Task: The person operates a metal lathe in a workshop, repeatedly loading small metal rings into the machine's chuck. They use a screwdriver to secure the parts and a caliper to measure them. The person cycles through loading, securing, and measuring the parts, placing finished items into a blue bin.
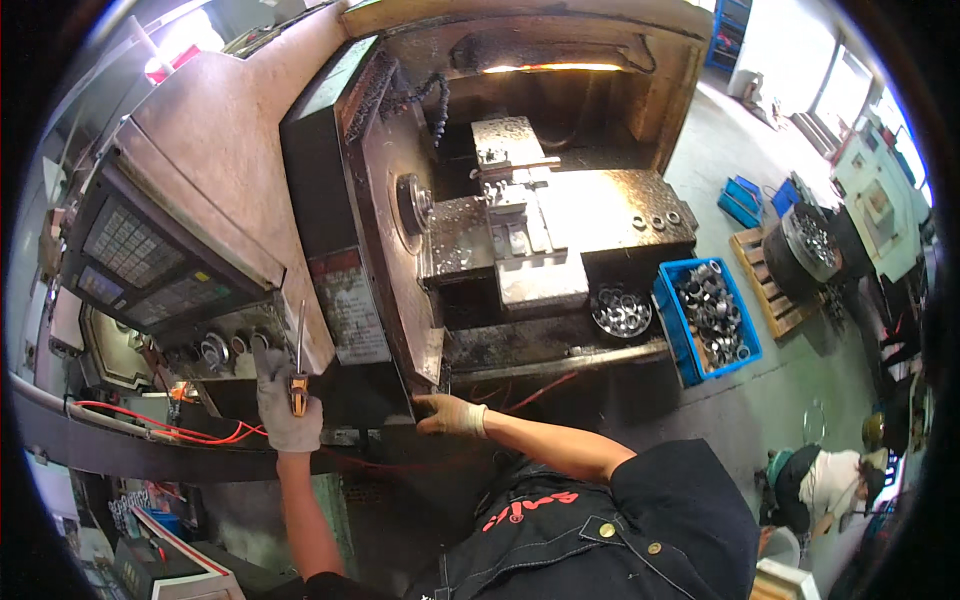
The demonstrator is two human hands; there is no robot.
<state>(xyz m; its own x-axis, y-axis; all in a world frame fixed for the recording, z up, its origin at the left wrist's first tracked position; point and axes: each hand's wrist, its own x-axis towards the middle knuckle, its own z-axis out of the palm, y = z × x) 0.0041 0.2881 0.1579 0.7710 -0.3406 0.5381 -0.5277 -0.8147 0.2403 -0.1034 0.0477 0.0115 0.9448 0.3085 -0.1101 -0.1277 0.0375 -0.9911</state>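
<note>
My left hand (pixel 290 415), in a pale work glove, is closed around a tool with an orange-and-black handle and a long thin metal shaft (pixel 299 396). Its outstretched fingertips reach up to a metal ring (pixel 261 342) on the ledge below the control panel. Another metal ring (pixel 215 349) sits farther left on that ledge. In a yellowed glove, my right hand (pixel 452 415) is at the lower edge of the lathe's door (pixel 392 310), with its fingers curled there. Behind the opening are the chuck (pixel 413 204) and a tool holder (pixel 510 202) on the cross slide.
Several rings (pixel 657 222) lie on the lathe bed's cover. A round metal bowl of rings (pixel 622 313) sits on the front tray. Right of it stands a blue crate (pixel 742 372) full of metal parts. Red hose (pixel 190 428) runs at left. Another person (pixel 838 485) bends over at the lower right.
</note>
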